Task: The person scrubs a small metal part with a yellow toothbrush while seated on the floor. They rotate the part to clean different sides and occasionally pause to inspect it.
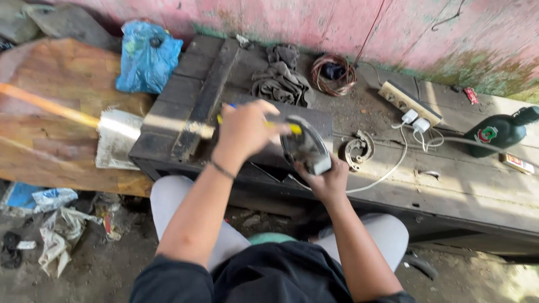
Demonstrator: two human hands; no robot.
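A dark green bottle [501,131] lying at the bench's right end bears a round red-and-white label [486,134], a small flat red-and-white packet [517,163] lies just beside it, and a crumpled blue plastic bag [147,56] slumps at the bench's far left corner.

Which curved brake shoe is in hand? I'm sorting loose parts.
The larger one, gripped by the right hand. The other shoe lies untouched on the bench, right of it.
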